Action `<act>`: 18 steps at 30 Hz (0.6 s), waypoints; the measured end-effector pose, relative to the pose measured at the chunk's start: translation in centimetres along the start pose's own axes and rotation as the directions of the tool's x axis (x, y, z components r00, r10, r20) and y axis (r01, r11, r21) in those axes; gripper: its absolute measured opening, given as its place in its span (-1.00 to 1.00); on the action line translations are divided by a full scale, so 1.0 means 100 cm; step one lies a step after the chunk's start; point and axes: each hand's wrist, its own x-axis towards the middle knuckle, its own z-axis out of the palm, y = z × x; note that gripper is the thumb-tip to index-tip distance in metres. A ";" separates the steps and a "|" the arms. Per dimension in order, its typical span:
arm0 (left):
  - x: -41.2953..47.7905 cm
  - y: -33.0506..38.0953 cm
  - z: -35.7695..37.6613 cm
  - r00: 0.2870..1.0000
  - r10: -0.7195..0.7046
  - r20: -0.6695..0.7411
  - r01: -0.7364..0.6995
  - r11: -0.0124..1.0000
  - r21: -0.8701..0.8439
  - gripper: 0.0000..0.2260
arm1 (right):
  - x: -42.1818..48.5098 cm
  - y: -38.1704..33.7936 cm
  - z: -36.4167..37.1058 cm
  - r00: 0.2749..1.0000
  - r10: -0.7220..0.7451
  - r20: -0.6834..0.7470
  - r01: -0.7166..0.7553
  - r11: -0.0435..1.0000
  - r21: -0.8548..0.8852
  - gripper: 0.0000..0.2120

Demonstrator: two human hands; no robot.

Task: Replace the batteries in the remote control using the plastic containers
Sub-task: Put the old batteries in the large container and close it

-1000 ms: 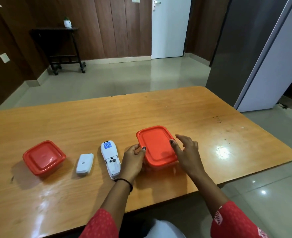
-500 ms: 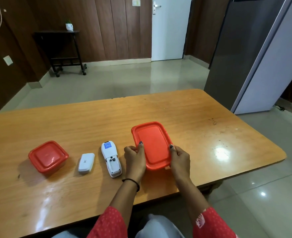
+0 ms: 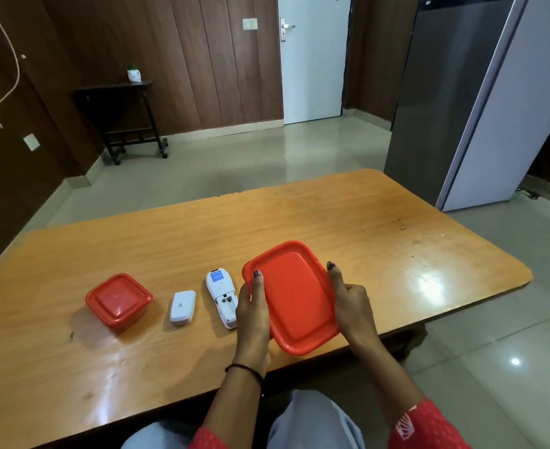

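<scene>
A: Where is the remote?

B: The white remote lies on its face on the wooden table, a bit below the middle of the frame. Its back is open and the battery slot shows.

A: And its cover?

B: The little white battery cover lies just left of it, not touching it.

A: What are the hands doing?

B: Both hold the big red box in the lower middle. The left hand grips its left edge, with the thumb on the lid. The right hand grips its right edge, thumb on top too. The box is tilted, and its near end sticks out past the table edge. The left hand is right beside the remote.

A: Is there another box?

B: Yes, a small red box sits at the lower left of the frame, with its lid on. It is left of the cover.

A: What else?

B: A black band is on the left wrist. A grey fridge stands at the upper right. A white door is at the top middle.
</scene>
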 end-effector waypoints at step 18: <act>-0.006 0.048 -0.014 0.988 0.151 -0.037 -0.139 0.962 0.235 -0.45 | -0.037 -0.028 -0.016 0.994 0.063 0.091 -0.065 0.998 0.020 -0.36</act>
